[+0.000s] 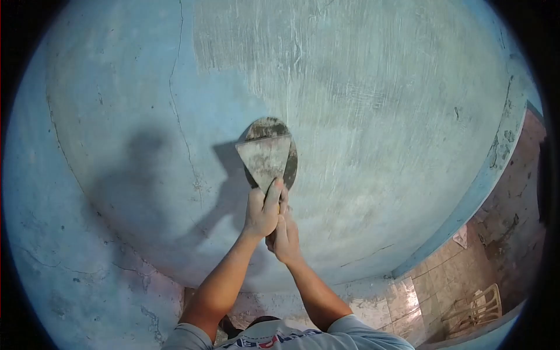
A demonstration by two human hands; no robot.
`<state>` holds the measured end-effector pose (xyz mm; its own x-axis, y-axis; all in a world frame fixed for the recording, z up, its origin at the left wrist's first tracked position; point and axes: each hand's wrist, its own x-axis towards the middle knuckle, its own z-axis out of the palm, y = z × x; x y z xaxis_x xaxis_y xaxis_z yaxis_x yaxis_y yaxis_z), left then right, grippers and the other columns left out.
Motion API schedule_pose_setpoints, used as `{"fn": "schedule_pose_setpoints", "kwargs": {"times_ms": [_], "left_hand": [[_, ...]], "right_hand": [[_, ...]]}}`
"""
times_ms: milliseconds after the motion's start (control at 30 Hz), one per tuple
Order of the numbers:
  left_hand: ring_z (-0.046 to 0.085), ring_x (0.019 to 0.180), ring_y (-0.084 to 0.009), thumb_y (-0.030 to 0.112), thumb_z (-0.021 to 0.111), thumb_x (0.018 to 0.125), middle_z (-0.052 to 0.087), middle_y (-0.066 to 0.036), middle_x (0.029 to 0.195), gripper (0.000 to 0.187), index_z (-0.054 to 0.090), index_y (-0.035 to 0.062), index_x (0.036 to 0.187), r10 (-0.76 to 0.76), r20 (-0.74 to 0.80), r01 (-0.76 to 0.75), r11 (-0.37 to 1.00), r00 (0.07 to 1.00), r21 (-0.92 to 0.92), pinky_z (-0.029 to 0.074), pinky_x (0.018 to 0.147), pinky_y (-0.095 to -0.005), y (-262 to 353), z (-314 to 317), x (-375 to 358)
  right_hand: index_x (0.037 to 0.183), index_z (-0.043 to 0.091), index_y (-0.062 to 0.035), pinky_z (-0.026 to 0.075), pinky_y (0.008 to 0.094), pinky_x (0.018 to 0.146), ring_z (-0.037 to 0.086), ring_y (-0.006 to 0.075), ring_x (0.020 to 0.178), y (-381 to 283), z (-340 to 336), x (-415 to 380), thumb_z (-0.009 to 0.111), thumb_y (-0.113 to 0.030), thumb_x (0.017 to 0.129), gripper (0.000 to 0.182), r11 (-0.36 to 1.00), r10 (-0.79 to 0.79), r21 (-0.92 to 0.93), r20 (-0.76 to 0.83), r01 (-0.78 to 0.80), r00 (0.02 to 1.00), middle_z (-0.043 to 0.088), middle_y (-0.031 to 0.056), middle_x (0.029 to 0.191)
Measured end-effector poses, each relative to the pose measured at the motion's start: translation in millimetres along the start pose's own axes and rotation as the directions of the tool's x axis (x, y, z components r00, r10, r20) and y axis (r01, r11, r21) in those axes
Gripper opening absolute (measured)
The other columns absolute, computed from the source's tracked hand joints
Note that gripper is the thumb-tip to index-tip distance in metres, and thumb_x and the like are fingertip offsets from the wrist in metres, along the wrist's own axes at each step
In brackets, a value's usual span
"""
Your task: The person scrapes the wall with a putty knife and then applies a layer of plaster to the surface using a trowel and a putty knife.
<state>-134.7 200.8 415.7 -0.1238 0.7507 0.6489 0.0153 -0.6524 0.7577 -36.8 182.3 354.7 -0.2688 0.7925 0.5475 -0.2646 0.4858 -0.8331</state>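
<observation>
Both my hands are wrapped round the handle of a wide putty knife (263, 156), held out in front of the wall. Its triangular metal blade is pale and smeared, with the broad edge pointing up. My left hand (262, 213) grips just under the blade, thumb stretched up along the handle. Below and to the right, my right hand (284, 238) closes round the lower end, and a bit of yellow handle shows between them. Behind the blade, a dark, mottled oval shape (290, 163) overlaps it in this view. The wall (361, 151) has blue paint left and whitish, streaked surface right.
Cracks run down the blue paint (134, 76) on the left. Shadows of my head and arms fall on the wall. At lower right, a plastic chair (481, 309) stands on the tiled floor (446, 280), beyond the wall's blue edge (449, 224).
</observation>
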Motion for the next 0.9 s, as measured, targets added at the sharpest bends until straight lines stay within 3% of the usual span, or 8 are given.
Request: {"fn": "schedule_pose_setpoints", "kwargs": {"times_ms": [167,233,367,433,500,600,700,900], "left_hand": [[0.05,0.058,-0.0107,0.032,0.044,0.114,0.052,-0.001,0.061,0.054,0.051,0.0049,0.068,-0.052,0.0,0.052,0.997,0.999,-0.063,0.048,0.059,-0.0299,39.1,2.5,43.1],[0.05,0.058,-0.0102,0.032,0.044,0.114,0.051,-0.001,0.061,0.053,0.049,0.0063,0.067,-0.015,0.019,0.017,0.997,1.0,-0.077,0.052,0.061,-0.0306,34.9,-0.2,40.1],[0.047,0.054,-0.0089,0.027,0.045,0.113,0.05,0.001,0.059,0.05,0.053,0.0043,0.069,-0.051,-0.021,0.048,0.994,0.999,-0.097,0.039,0.054,-0.0291,-8.4,-5.2,-5.7],[0.047,0.054,-0.0088,0.028,0.045,0.113,0.05,0.001,0.059,0.051,0.053,0.0041,0.069,0.022,-0.008,-0.022,0.998,1.0,-0.055,0.039,0.054,-0.0291,-3.3,-6.7,7.9],[0.047,0.054,-0.0086,0.029,0.045,0.114,0.051,0.001,0.059,0.052,0.054,0.0037,0.069,0.019,0.004,-0.019,0.998,1.0,-0.058,0.039,0.054,-0.0291,16.2,-6.5,25.1],[0.051,0.058,-0.0113,0.032,0.044,0.114,0.051,-0.002,0.061,0.054,0.049,0.0052,0.068,-0.003,0.04,0.005,0.999,0.999,-0.051,0.053,0.062,-0.0311,44.1,-7.1,47.5],[0.048,0.056,-0.0091,0.031,0.045,0.114,0.05,0.0,0.06,0.052,0.052,0.0044,0.07,-0.028,-0.003,0.027,0.998,1.0,-0.064,0.048,0.058,-0.0294,19.8,-5.2,22.8],[0.046,0.054,-0.0082,0.029,0.049,0.113,0.051,0.0,0.06,0.048,0.056,0.0019,0.074,0.03,-0.02,-0.03,0.999,0.999,-0.013,0.038,0.052,-0.0293,23.3,-1.0,18.5]], "right_hand": [[0.161,0.031,0.0031,0.037,0.0246,0.043,0.046,0.0061,0.049,-18.8,-8.8,43.2,0.029,-0.03,0.115,0.057,0.998,0.053,-0.029,0.095,-0.05,0.994,0.056,0.0016,0.07],[0.157,0.038,0.0018,0.04,0.0275,0.047,0.048,0.0092,0.049,-17.3,-5.5,35.8,0.031,-0.029,0.115,0.053,0.995,-0.041,-0.092,0.057,0.046,0.998,0.055,0.0025,0.066],[0.162,0.032,0.0006,0.044,0.0291,0.053,0.053,0.0114,0.053,13.8,-1.8,-1.4,0.033,-0.029,0.114,0.056,0.988,-0.042,-0.148,0.024,0.045,0.999,0.057,0.0046,0.068],[0.161,0.033,0.0004,0.044,0.0294,0.051,0.051,0.0113,0.051,12.1,5.7,3.4,0.032,-0.029,0.114,0.055,0.997,-0.035,-0.073,-0.035,0.033,0.999,0.055,0.0038,0.066],[0.161,0.03,0.0002,0.041,0.026,0.047,0.047,0.0085,0.048,-10.8,0.6,24.8,0.029,-0.033,0.116,0.057,0.999,0.043,-0.031,0.08,-0.041,0.996,0.056,0.0026,0.068],[0.159,0.032,-0.0016,0.039,0.0247,0.043,0.043,0.0075,0.046,-28.7,-0.7,44.8,0.028,-0.038,0.116,0.057,0.997,0.08,0.002,0.134,-0.081,0.988,0.05,-0.0001,0.065],[0.166,0.021,-0.0034,0.039,0.0238,0.043,0.043,0.0067,0.046,-18.1,1.0,24.8,0.027,-0.038,0.116,0.061,0.997,0.072,0.009,0.098,-0.073,0.993,0.051,-0.0005,0.067],[0.145,0.049,-0.0025,0.041,0.0265,0.046,0.047,0.0082,0.048,-12.7,-1.0,17.0,0.031,-0.032,0.115,0.045,0.99,0.115,0.081,0.047,-0.119,0.992,0.05,-0.0009,0.063]]}}
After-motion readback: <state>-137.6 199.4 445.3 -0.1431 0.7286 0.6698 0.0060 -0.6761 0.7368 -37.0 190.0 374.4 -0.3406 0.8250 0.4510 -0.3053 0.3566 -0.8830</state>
